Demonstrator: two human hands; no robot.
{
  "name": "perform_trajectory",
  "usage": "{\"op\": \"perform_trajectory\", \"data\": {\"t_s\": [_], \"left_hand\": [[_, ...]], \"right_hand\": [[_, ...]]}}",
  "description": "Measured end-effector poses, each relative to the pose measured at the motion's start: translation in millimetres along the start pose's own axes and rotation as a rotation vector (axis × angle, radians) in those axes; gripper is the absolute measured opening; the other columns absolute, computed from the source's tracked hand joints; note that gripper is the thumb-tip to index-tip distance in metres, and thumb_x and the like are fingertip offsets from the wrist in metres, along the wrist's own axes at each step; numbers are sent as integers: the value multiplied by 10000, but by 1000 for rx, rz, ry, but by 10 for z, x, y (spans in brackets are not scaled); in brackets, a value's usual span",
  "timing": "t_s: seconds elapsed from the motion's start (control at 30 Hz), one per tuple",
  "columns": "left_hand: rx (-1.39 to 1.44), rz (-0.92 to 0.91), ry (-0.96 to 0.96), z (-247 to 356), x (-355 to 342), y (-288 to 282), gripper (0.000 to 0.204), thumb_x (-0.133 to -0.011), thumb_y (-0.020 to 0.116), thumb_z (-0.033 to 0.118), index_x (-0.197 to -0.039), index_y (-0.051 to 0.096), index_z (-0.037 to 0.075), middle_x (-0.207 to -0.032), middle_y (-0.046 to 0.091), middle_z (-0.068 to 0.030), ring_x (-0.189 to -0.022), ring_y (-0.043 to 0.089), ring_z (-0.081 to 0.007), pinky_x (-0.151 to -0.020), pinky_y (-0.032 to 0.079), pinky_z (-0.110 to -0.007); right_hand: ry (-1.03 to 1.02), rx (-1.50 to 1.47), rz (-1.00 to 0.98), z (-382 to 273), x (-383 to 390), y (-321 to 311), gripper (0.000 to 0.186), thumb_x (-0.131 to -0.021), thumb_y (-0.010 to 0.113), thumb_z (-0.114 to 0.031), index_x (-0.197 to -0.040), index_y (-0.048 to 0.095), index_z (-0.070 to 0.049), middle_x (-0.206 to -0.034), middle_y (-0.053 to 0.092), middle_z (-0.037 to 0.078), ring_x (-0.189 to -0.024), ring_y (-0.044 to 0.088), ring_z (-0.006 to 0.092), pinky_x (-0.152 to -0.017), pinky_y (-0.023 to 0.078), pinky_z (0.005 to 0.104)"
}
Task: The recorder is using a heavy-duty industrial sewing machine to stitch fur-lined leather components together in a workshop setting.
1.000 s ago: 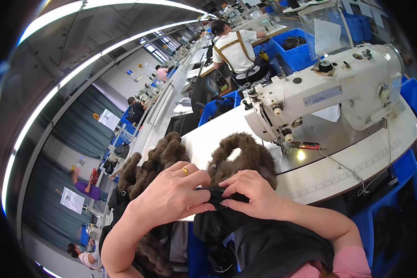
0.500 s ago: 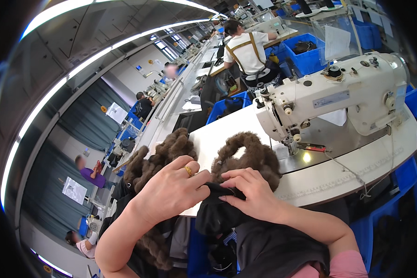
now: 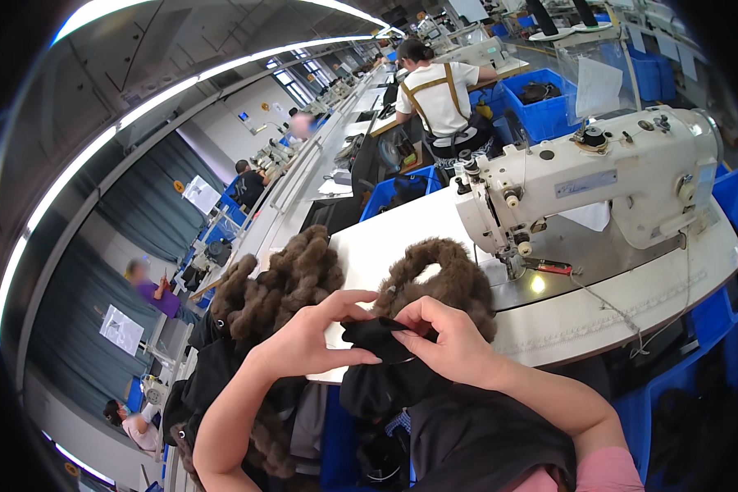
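A piece of black fabric (image 3: 377, 340) is held up in front of me, over the table's near edge. My right hand (image 3: 455, 348) pinches its upper edge between thumb and fingers. My left hand (image 3: 307, 336) curves around the fabric's left side, thumb and forefinger spread wide, the thumb tip against the cloth or just in front of it; its other fingers are partly hidden. Just beyond my hands a brown fluffy fur trim (image 3: 480, 299) lies in a loop on the table. More bunched brown fur (image 3: 295, 266) lies left of it, joined by dark cloth.
A white sewing machine (image 3: 582, 176) stands at the right of the white table (image 3: 410, 217). Red-handled snips (image 3: 549, 266) lie beside its needle area, near a loose cord. Blue bins (image 3: 541, 98) stand behind and below. A co-worker in a white shirt (image 3: 439, 98) sits ahead.
My left hand's fingers have spread from a closed pinch and shifted slightly left. My right hand still grips the fabric, which now shows more of its surface.
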State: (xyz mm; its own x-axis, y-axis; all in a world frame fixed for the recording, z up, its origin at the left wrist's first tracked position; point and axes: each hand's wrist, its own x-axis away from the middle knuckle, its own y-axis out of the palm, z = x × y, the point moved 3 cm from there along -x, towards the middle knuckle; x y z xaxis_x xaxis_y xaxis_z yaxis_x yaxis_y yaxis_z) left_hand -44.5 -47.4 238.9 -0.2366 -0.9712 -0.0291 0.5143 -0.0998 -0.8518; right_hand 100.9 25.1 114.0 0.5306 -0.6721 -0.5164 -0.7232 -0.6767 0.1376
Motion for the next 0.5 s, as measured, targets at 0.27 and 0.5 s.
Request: {"op": "perform_trajectory", "data": {"t_s": [0.27, 0.5], "left_hand": [[323, 247, -47, -735, 112, 249, 173, -962, 595, 100, -1098, 639, 2, -997, 667, -52, -951, 588, -106, -879, 453, -251], [422, 752, 107, -507, -90, 650, 162, -1020, 481, 156, -908, 530, 51, -805, 583, 7, -681, 519, -75, -621, 419, -203]], "right_hand": [[-36, -25, 56, -2, -4, -121, 129, -914, 663, -63, -963, 556, -8, -852, 603, 3, -775, 555, 22, -677, 478, 197], [-24, 16, 102, 56, 102, -280, 151, -917, 666, -90, -986, 574, 8, -851, 642, 47, -761, 563, 47, -674, 487, 225]]}}
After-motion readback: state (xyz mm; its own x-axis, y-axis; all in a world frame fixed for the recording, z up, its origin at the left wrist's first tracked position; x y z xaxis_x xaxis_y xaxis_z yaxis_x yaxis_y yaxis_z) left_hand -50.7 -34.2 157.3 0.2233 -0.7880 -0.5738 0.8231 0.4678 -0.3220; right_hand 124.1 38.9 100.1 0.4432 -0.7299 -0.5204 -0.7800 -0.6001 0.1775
